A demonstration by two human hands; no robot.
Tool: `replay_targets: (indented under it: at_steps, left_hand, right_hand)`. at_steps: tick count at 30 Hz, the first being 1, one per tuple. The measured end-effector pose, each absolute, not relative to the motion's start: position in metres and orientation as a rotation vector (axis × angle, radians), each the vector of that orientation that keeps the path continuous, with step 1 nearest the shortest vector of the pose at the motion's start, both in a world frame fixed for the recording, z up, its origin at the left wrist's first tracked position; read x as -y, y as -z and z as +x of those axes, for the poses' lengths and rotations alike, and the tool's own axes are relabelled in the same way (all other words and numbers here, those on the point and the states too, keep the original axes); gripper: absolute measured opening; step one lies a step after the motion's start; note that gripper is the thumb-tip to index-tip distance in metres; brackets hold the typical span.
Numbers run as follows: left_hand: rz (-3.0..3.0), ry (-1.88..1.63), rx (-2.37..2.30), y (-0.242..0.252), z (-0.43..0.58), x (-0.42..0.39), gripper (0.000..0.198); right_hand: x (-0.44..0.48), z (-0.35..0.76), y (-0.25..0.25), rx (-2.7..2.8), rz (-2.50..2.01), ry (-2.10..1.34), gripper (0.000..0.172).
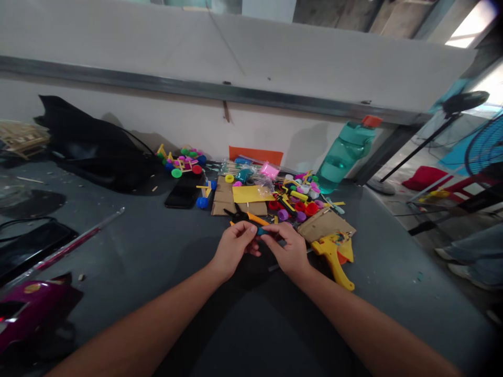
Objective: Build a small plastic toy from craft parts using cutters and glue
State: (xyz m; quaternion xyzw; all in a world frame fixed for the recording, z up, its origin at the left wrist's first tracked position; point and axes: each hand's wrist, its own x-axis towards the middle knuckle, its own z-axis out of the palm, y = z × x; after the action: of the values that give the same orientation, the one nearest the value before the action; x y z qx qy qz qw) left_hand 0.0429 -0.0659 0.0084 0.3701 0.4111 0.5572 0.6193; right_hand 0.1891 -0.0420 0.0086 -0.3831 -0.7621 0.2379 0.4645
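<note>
Both hands meet above the dark table at the middle of the view. Between their fingertips is a small teal piece (261, 231), too small and too covered to name. My left hand (234, 247) pinches its left end, and my right hand (288, 248) pinches the right end. Just beyond the fingers lie pliers with orange handles (256, 218) and black jaws, partly on a piece of cardboard (222, 196). A yellow glue gun (333, 256) rests to the right of my right hand, beside another cardboard piece (325, 224).
Colourful bottle caps (311, 209) and yellow paper (251, 193) lie behind the hands. A teal water bottle (346, 152) leans against the wall. Leftward are a phone (181, 191), a black bag (98, 149) and a purple object (35, 309). A fan (489, 146) stands beyond the table's right edge.
</note>
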Motion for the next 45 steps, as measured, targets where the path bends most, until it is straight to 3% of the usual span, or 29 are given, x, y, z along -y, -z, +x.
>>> replay_targets:
  at_steps: [20, 26, 34, 40, 45]
  left_hand:
    - [0.846, -1.241, -0.934, -0.0108, 0.0424, 0.0668, 0.026]
    - [0.859, -1.233, -0.942, -0.0096, 0.0423, 0.0664, 0.023]
    - [0.875, -1.187, -0.933, -0.0091, 0.0412, 0.0665, 0.023]
    - [0.853, -1.201, -0.925, -0.0091, 0.041, 0.0659, 0.024]
    - [0.841, -1.221, -0.934, -0.0105, 0.0416, 0.0666, 0.027]
  right_hand:
    - [0.0431, 0.1893, -0.0096, 1.819, -1.006, -0.556, 0.011]
    - [0.0408, 0.1902, -0.0077, 1.893, -0.938, -0.576, 0.024]
    - [0.0395, 0.1915, -0.0102, 1.971, -0.896, -0.521, 0.013]
    - [0.0396, 0.1914, -0.0092, 1.95, -0.914, -0.542, 0.019]
    - [0.0397, 0.1912, -0.0097, 1.913, -0.932, -0.533, 0.013]
